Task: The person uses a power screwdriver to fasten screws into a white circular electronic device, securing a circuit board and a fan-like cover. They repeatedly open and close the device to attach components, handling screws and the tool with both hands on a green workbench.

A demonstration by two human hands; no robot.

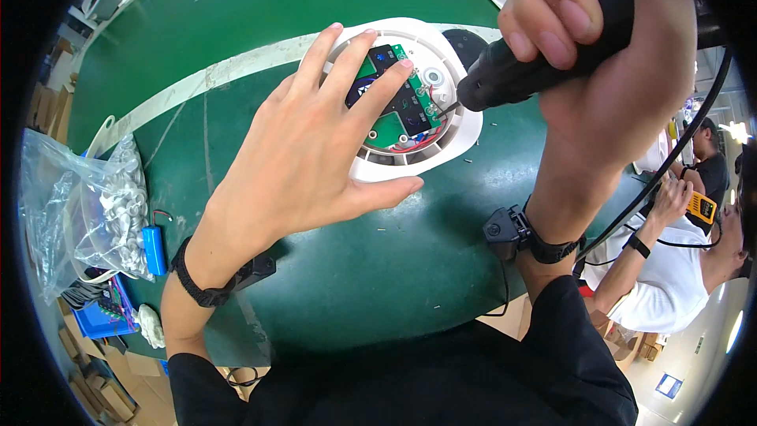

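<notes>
one white housing, one black power driver

the housing lies open on the green table, mid-view, its circuit board facing up. the left hand spreads wide over board and rim, thumb out past the near edge. the right hand is wrapped around the driver, its bit at the board's right edge. further left sit a clear bag of white parts and a blue cylinder; far right, a co-worker in white.

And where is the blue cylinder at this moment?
In the head view, the blue cylinder is at the left of the green table, beside the clear plastic bag and just left of the black strap on the left wrist.
</notes>
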